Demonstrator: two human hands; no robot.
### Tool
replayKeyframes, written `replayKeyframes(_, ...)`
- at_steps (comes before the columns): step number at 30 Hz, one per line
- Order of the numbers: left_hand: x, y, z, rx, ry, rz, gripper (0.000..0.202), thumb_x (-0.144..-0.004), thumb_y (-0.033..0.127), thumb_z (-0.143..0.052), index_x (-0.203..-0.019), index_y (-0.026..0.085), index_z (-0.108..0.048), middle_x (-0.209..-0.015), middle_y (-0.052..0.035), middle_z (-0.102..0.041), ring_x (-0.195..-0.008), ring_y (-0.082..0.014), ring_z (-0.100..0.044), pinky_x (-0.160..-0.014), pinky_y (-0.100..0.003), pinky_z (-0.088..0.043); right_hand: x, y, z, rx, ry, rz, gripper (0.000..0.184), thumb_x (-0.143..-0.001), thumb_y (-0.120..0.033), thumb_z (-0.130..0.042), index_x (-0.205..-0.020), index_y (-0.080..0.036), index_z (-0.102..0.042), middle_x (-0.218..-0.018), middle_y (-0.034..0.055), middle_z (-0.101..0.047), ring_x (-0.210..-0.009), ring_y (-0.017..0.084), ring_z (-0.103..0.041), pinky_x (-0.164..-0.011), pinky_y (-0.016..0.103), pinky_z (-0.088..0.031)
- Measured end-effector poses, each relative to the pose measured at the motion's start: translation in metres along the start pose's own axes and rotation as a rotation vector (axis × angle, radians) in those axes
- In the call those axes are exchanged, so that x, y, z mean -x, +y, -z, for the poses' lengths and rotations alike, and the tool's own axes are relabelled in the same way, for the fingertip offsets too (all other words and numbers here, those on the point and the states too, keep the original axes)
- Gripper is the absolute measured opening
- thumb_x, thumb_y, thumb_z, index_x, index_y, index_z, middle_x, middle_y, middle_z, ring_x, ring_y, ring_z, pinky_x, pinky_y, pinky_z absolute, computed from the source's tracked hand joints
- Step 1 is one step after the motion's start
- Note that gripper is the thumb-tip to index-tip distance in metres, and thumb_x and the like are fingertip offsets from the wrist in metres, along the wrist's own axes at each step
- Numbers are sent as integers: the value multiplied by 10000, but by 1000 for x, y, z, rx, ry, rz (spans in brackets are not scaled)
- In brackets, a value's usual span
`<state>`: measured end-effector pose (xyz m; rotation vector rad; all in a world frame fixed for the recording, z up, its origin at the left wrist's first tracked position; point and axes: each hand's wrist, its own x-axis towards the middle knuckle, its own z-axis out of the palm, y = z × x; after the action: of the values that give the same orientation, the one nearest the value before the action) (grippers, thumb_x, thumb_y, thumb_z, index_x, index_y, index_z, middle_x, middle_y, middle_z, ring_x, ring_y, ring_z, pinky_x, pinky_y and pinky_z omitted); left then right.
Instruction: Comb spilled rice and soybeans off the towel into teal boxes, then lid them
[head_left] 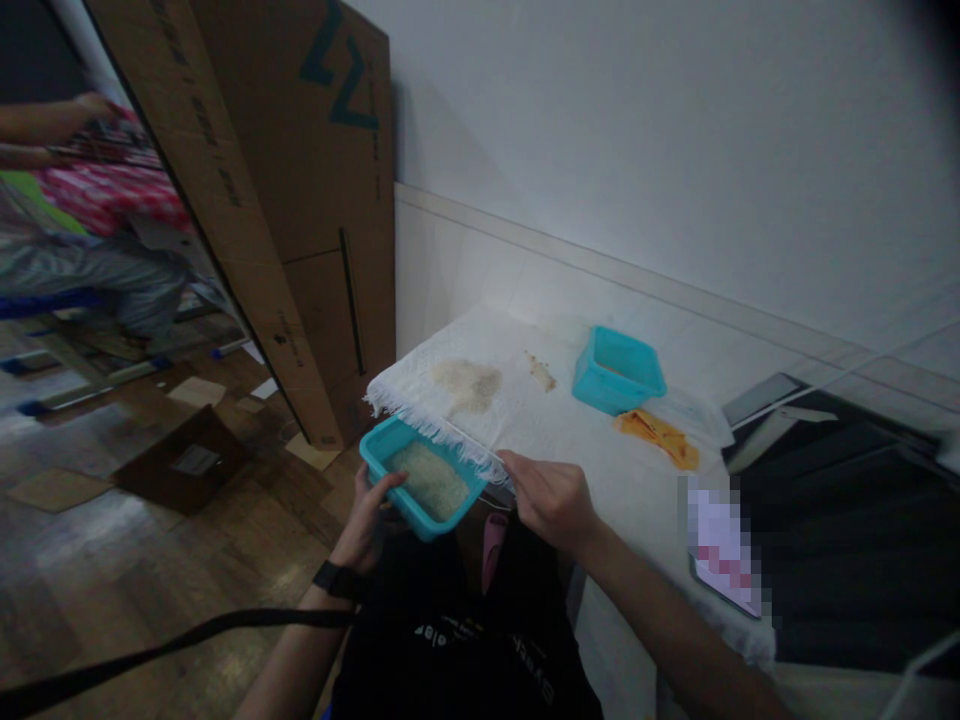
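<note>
My left hand (pixel 369 515) grips the near-left rim of a turquoise plastic tub (pixel 373 448), thumb inside it. Pale grains that look like rice (pixel 431 482) cover the tub's bottom. My right hand (pixel 551 500) is closed on the fringed edge of a white cloth (pixel 420 375), just above the tub's right side. On the cloth lies a spread heap of similar pale grains (pixel 469 385). To its right is a small patch of brownish bits (pixel 541 372). The cloth's fringe hangs over the tub's far rim.
A second turquoise tub (pixel 622 372) stands on the white table (pixel 547 440) by the wall, beside a crumpled orange packet or cloth (pixel 660 438). A tall cardboard box (pixel 300 220) rises at the left. Flattened cardboard (pixel 184 460) lies on the floor. Another person (pixel 97 200) sits far left.
</note>
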<state>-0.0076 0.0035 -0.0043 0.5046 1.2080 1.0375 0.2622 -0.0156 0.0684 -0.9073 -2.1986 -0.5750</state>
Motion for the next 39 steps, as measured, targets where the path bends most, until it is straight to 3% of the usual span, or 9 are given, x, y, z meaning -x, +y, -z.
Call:
replayKeyframes(4, 2, 3, -2, -15, 21, 8, 942, -829, 428, -829, -1622, 386, -324, -1342, -136, -650, -915, -284, -733, -728, -437, -634, 0, -10, 7, -38, 0, 5, 423, -919, 20, -501, -1257, -97, -727, -974, 89, -857, -728, 171, -788, -651, 266, -614)
replayKeyframes(7, 1, 2, -2, -32, 20, 11, 927, -847, 426, -810, -1628, 392, -313, -1351, -132, -644, -902, -276, -729, -714, -422, -628, -1, -4, 5, -6, 19, -24, 410, -939, 14, -512, -1261, -118, -730, -969, 77, -859, -690, 155, -770, -641, 255, -596)
replayKeyframes(14, -2, -2, 2, 7, -18, -7, 881, -847, 440, -823, -1586, 399, -345, -1408, -125, -630, -934, -254, -723, -745, -412, -634, -4, 30, -25, 134, -17, -127, 319, -957, -62, -585, -1199, -128, -782, -946, 95, -854, -629, 149, -734, -558, 244, -499)
replayKeyframes(19, -2, -3, 2, 6, -23, -7, 883, -845, 449, -829, -1584, 407, -348, -1424, -119, -630, -983, -263, -718, -776, -417, -635, -1, 34, -36, 142, -80, -146, 340, -963, -68, -561, -1212, -137, -783, -908, 77, -852, -646, 149, -741, -566, 239, -482)
replayKeyframes(33, 1, 1, 2, -16, 10, -11, 939, -814, 454, -851, -1607, 387, -353, -1333, -130, -649, -913, -284, -736, -733, -443, -633, 12, 17, -17, -45, -22, -48, 445, -913, -9, -532, -1252, -151, -784, -1055, 90, -868, -851, 186, -833, -760, 266, -665)
replayKeyframes(39, -1, 0, 3, -13, 15, -1, 956, -800, 469, -863, -1608, 393, -358, -1330, -128, -654, -933, -286, -733, -732, -430, -631, 14, 12, -12, -43, 23, -72, 437, -936, -15, -543, -1260, -180, -785, -1063, 73, -870, -822, 165, -826, -761, 249, -660)
